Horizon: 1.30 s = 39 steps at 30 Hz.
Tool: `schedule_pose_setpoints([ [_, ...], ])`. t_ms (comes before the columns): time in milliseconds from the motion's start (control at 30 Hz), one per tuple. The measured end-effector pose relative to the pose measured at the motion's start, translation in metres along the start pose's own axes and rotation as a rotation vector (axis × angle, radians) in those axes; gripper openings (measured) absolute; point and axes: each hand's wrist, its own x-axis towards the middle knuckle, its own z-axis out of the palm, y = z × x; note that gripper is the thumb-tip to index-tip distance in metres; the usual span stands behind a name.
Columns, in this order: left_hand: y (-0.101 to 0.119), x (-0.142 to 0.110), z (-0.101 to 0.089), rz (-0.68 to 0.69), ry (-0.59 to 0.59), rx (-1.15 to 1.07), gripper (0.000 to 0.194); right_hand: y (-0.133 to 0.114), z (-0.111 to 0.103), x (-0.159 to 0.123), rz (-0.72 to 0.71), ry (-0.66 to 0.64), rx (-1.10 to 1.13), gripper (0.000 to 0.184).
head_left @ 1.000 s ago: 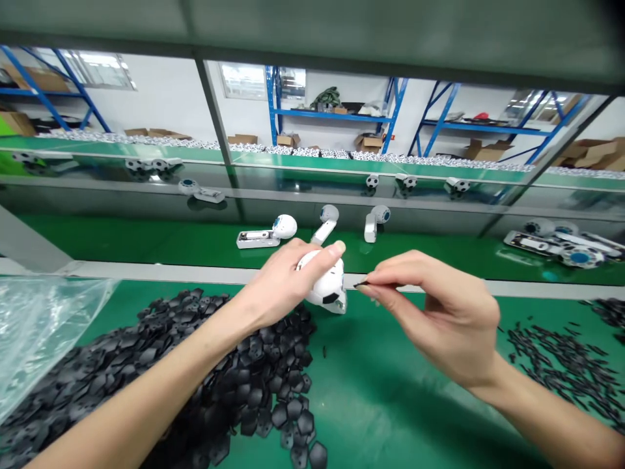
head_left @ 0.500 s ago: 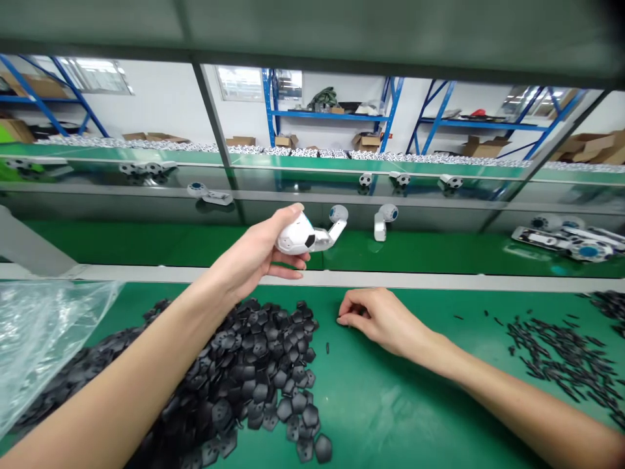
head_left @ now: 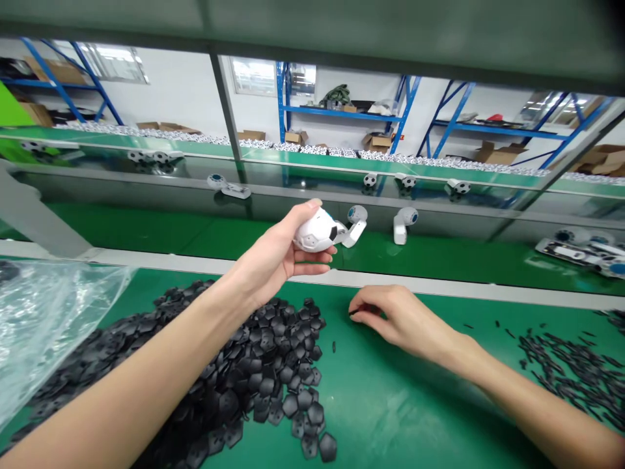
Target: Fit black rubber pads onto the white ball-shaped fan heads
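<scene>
My left hand is closed around a white football-patterned ball housing, held up above the rear edge of the green worktable. One black pentagon patch shows on its right side; the palm and fingers hide the rest. Lower and to the right, my right hand pinches a small black plastic piece between thumb and index finger, just over the table. Near those fingertips a thin black strip lies by itself. Under my left forearm spreads a big heap of black pentagon patches.
Thin black strips lie scattered at right. A clear plastic bag covers the left side. Past the white rail, a green belt carries white jointed units. A shelf above it holds more football-patterned parts.
The scene has shifted slightly to the right as the head turned. The black piece between my right fingertips is now visible. My left hand keeps its hold on the housing.
</scene>
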Motion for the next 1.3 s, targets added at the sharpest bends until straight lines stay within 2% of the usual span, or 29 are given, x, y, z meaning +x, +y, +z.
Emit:
schedule_pose_setpoints([
  [100,-0.009,-0.001,0.006,0.018,-0.041,-0.046,0.041,-0.011,-0.017,-0.003,-0.013,0.22,0.109,0.012],
  [200,-0.02,-0.004,0.013,0.049,-0.095,-0.069,0.048,-0.027,-0.033,-0.008,-0.051,0.494,0.263,0.009],
  [300,-0.031,-0.007,0.02,0.069,-0.127,-0.049,0.052,-0.042,-0.04,-0.01,-0.039,0.605,0.434,0.006],
  [433,-0.041,-0.013,0.027,0.049,-0.162,-0.019,0.049,-0.048,-0.036,-0.009,-0.015,0.595,0.594,0.008],
  [667,-0.045,-0.019,0.035,0.047,-0.206,0.04,0.041,-0.042,-0.029,-0.011,0.007,0.524,0.385,0.012],
  [767,-0.047,-0.02,0.035,0.04,-0.197,0.064,0.046,-0.043,-0.03,-0.013,0.015,0.52,0.375,0.012],
  [933,-0.047,-0.02,0.036,0.062,-0.141,0.255,0.074,-0.04,-0.03,-0.013,0.038,0.479,0.422,0.014],
  [1067,-0.045,-0.021,0.039,0.107,-0.118,0.247,0.074,-0.04,-0.029,-0.014,0.017,0.415,0.448,0.017],
  [1300,-0.046,-0.019,0.038,0.132,-0.176,0.201,0.065,-0.05,-0.042,-0.019,-0.062,0.311,0.436,0.025],
])
